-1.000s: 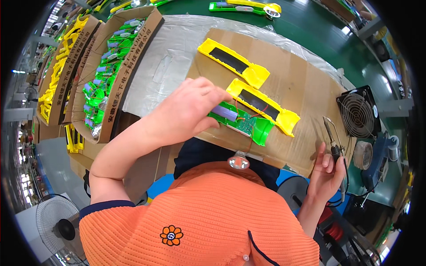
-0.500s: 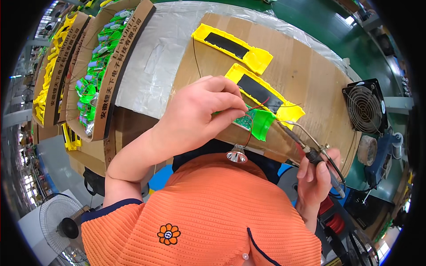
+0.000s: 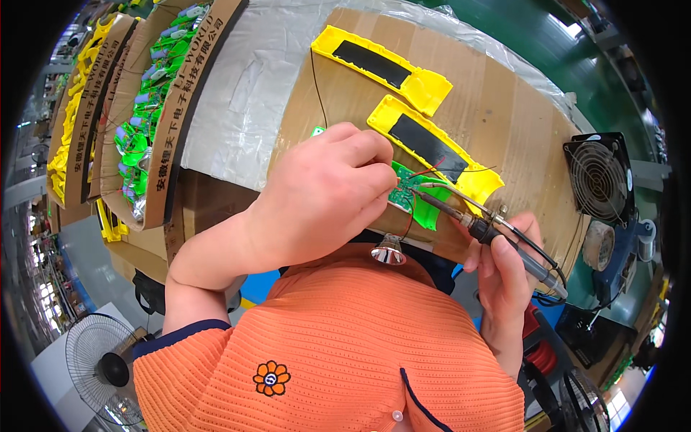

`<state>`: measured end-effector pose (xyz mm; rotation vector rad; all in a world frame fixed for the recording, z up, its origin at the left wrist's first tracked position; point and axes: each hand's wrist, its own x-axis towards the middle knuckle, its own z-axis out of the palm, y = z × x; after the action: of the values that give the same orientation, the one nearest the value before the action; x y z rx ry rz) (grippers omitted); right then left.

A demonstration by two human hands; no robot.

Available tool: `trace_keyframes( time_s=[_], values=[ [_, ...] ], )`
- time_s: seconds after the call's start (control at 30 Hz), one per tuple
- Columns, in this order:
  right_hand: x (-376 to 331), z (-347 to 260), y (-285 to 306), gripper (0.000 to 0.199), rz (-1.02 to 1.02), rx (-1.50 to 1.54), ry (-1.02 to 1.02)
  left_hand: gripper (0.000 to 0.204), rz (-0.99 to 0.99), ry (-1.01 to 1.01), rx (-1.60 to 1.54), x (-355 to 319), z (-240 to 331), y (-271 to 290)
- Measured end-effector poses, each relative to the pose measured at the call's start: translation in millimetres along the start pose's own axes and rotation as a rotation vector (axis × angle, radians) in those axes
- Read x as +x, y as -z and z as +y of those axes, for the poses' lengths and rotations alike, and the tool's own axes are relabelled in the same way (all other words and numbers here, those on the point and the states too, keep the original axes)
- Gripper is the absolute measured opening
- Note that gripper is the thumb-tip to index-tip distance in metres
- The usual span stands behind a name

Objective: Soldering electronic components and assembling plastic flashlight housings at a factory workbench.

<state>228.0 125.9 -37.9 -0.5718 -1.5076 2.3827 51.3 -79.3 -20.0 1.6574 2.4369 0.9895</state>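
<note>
Fingers (image 3: pixel 374 176) of the left hand (image 3: pixel 324 194) pinch a green circuit board (image 3: pixel 410 194) at the near edge of the cardboard worktop (image 3: pixel 504 108). Right hand (image 3: pixel 504 273) grips a soldering iron (image 3: pixel 475 223), its tip on the board, beside a yellow case (image 3: pixel 432 144).

Circuit board (image 3: pixel 409 196) between both hands, two casings (image 3: pixel 432 144) behind, fan (image 3: pixel 599 178) (possibly running) far right.

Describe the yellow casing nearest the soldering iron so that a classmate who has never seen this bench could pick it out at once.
Start at the cardboard-covered bench. Two yellow casings with black panels lie on it; take the nearer yellow casing, beside the left hand. Unlike the farther casing, it touches the green circuit board at the soldering iron.
</note>
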Motion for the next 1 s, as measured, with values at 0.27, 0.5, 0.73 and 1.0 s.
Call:
trace_keyframes(
  time_s=[0.27,0.5,0.73,1.0],
  values=[
    [1,-8,-5,0.020,-0.020,-0.080,-0.041,0.009,-0.139,0.019,0.105,11,9,7],
    [2,-10,-5,0.020,-0.023,-0.115,-0.076,0.010,-0.213,0.005,0.134,15,10,11],
    [2,-10,-6,0.020,-0.011,-0.142,-0.089,0.009,-0.258,-0.002,0.141,18,11,14],
    [3,-10,-5,0.020,-0.010,-0.135,-0.092,0.009,-0.267,-0.032,0.153,19,9,14]
  ],
)
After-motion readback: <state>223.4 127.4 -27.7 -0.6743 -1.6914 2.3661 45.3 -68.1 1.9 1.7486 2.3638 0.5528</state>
